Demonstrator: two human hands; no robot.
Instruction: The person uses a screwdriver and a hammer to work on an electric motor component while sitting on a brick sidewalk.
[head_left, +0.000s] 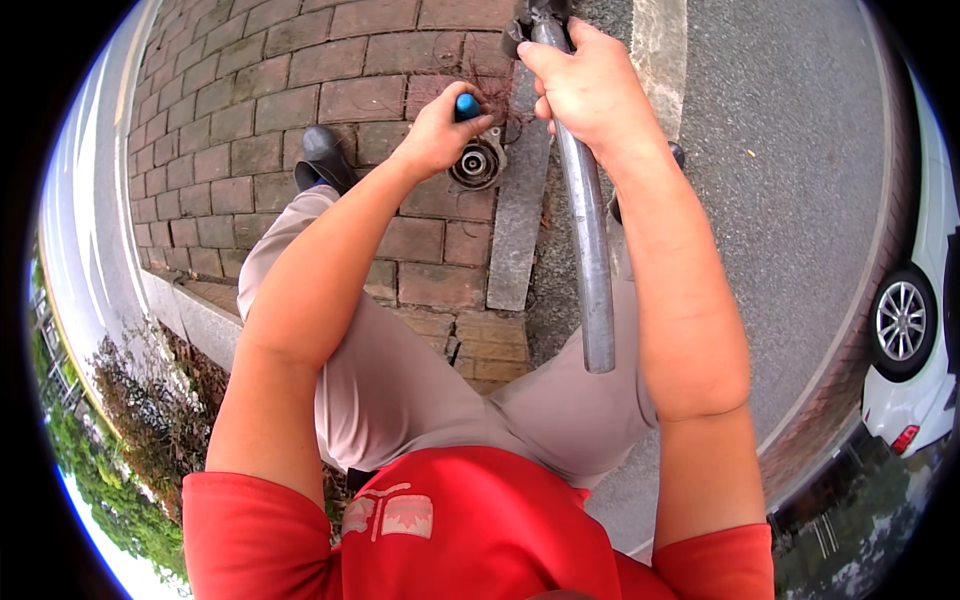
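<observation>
Head view, upper centre: the left hand [440, 130] closes around a blue-ended tool [467, 107] beside a round metal part [475, 164]. Right of it, the right hand [588, 85] grips a grey-shafted hammer [588, 260] near its head.

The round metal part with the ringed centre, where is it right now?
In the head view, the round metal part is at upper middle, just below and right of the left hand, with the grey kerb stone to its right.
</observation>
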